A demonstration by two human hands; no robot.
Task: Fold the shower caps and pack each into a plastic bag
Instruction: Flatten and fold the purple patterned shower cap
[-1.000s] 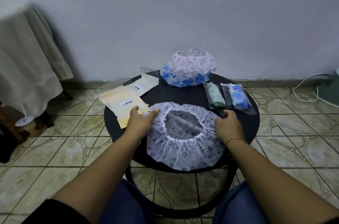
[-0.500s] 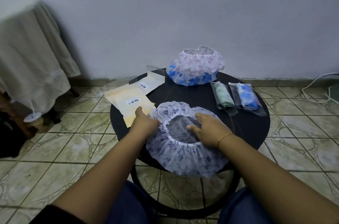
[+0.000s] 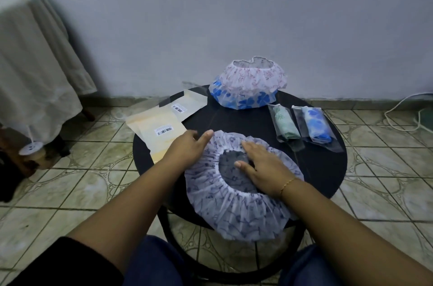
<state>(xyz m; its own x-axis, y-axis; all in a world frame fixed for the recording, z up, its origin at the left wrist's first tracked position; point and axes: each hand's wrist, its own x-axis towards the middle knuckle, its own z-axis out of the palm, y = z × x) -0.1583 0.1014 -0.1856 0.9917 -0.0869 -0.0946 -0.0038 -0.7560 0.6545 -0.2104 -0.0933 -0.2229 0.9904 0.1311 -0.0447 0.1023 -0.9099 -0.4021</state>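
A white shower cap with a dark blue flower print (image 3: 236, 206) lies spread, opening up, on the near side of the round black table (image 3: 328, 168) and hangs over its front edge. My left hand (image 3: 187, 147) rests flat on the cap's left rim, fingers straight. My right hand (image 3: 262, 166) presses flat across the cap's opening and right side. A stack of unfolded caps (image 3: 247, 87), pink print over blue flowers, stands at the table's far edge. Two packed bags lie at the right: a green cap (image 3: 285, 125) and a blue cap (image 3: 316, 126).
Empty plastic bags with barcode labels (image 3: 159, 131) lie at the table's left, partly over the edge. A cloth-draped piece of furniture (image 3: 35, 70) stands at the left by the wall. A white cable (image 3: 398, 112) runs over the tiled floor at the right.
My right hand has moved from the cap's right rim onto its middle and now lies flat. My left hand's fingers have straightened on the left rim. The cap looks flatter.
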